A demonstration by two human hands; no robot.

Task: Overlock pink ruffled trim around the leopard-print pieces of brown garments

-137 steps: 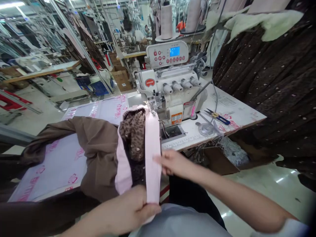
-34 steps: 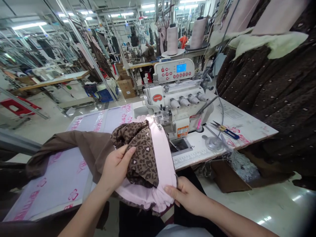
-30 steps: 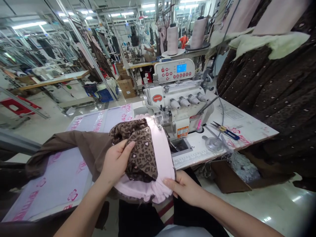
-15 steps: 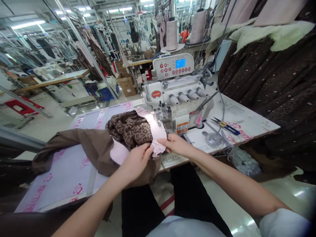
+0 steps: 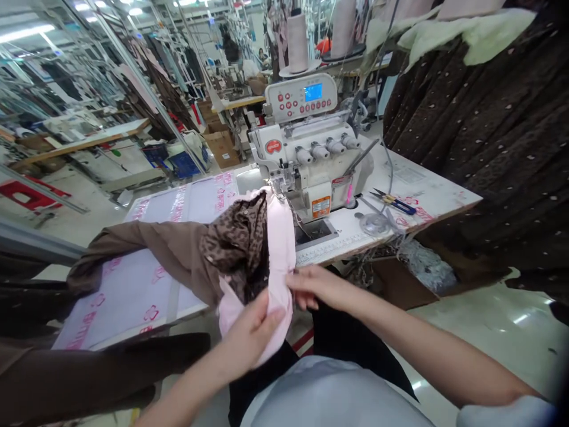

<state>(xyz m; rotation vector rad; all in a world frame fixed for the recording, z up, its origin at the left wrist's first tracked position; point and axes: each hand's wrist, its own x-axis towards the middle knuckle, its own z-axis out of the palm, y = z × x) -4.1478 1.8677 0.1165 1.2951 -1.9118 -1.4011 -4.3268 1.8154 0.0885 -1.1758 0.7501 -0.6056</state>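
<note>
A pink fabric band [image 5: 280, 237] runs from under the presser foot of the overlock sewing machine [image 5: 306, 148] down towards my lap. It edges a brown leopard-print garment [image 5: 235, 237], whose plain brown part [image 5: 173, 249] spreads over the table on the left. My left hand [image 5: 251, 332] is closed on the pink band near its lower end, thumb on top. My right hand [image 5: 317, 287] pinches the band's right edge a little higher up, fingers curled.
Thread snips [image 5: 393, 201] lie on the white machine table [image 5: 427, 184], beside a clear round disc [image 5: 376, 222]. Thread cones [image 5: 297, 44] stand behind the machine. Dark printed fabric [image 5: 462, 136] hangs at the right. A bag of scraps [image 5: 427, 267] sits below the table edge.
Both hands have drawn down towards my body. The pink band, bunched before, is now stretched out straight from the machine. The camera view has also shifted.
</note>
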